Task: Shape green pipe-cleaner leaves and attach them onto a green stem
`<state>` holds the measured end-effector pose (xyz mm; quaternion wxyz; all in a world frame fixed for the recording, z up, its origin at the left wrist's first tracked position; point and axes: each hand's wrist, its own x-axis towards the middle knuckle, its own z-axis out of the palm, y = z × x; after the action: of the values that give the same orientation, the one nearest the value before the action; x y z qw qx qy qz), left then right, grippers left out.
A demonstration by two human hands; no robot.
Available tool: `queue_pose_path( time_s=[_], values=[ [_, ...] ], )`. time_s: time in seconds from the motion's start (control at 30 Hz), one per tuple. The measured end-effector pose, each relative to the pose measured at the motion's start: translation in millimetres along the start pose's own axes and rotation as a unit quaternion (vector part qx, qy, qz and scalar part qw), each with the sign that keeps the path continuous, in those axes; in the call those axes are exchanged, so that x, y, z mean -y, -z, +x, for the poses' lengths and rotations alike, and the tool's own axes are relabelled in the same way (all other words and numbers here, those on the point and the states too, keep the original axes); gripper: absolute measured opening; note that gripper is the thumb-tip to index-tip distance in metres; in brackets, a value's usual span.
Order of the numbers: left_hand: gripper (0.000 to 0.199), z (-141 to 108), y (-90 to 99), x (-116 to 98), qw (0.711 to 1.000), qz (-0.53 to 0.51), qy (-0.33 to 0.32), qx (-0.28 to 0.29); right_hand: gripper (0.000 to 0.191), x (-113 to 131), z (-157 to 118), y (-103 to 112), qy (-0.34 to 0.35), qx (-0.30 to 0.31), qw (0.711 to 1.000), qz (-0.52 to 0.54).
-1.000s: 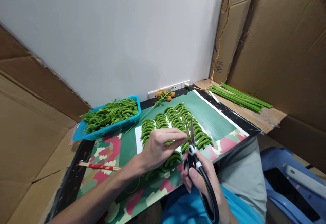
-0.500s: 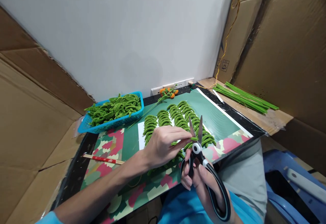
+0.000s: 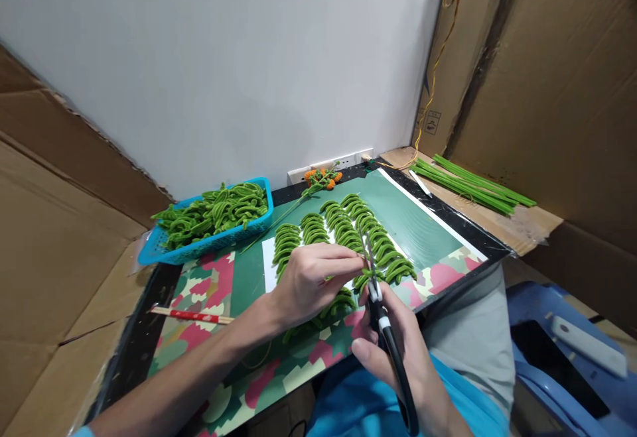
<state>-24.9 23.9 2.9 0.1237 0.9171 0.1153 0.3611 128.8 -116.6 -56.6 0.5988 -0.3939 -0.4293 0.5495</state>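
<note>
My left hand pinches a short green fuzzy pipe-cleaner piece between thumb and fingertips. Its tip sits at the blades of black-and-white scissors, which my right hand grips by the handles. The blades are seen nearly edge-on and close together, pointing away from me. Whether they touch the piece all through, I cannot tell. Beneath and beyond both hands, curved green pipe-cleaner pieces lie in several rows on white paper. My left forearm and hand hide part of these rows.
A blue basket heaped with green pieces stands at the back left. Behind the rows lies an orange-flowered stem. Green stems and a white tool are at right. Red-banded chopsticks lie left; a blue stool stands lower right.
The scissors have turned edge-on, and their spread blades have come together at the green piece. My right hand has rolled with them. The whole view has shifted slightly.
</note>
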Motion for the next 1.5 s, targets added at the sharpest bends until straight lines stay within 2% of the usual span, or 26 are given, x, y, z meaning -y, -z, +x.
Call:
queue_pose_path(
  time_s=[0.1, 0.27, 0.53, 0.83, 1.07, 1.2, 1.3, 1.5],
  values=[
    [0.014, 2, 0.8, -1, 1.000, -0.008, -0.010, -0.002, 0.045, -2, -2, 0, -0.003, -0.009, 1.000, -0.020],
    [0.014, 7, 2.5, -3, 1.000, -0.004, -0.022, -0.003, 0.032, -1, 0, -1, 0.019, -0.016, 1.000, 0.005],
    [0.015, 5, 1.2, -1, 0.999, 0.009, -0.032, -0.005, 0.030, 1, 2, -2, 0.018, -0.016, 1.000, 0.015],
    [0.016, 5, -0.6, -3, 1.000, -0.005, -0.030, -0.002, 0.037, -3, -1, 3, -0.011, -0.031, 0.999, 0.009],
    [0.016, 7, -0.3, -6, 0.999, -0.011, -0.038, 0.005, 0.022, 0, 1, 1, -0.012, -0.022, 1.000, 0.002],
    [0.013, 5, -1.3, -6, 0.999, -0.010, -0.032, -0.002, 0.029, -9, 1, 3, -0.007, -0.025, 1.000, 0.001],
    [0.011, 3, -2.2, -6, 1.000, 0.003, -0.028, -0.007, 0.039, -12, 2, 6, -0.005, -0.003, 1.000, 0.019],
    [0.013, 3, -2.5, -5, 0.999, 0.029, -0.029, -0.013, 0.045, 0, 4, 6, -0.008, 0.023, 0.998, 0.056]
  ],
)
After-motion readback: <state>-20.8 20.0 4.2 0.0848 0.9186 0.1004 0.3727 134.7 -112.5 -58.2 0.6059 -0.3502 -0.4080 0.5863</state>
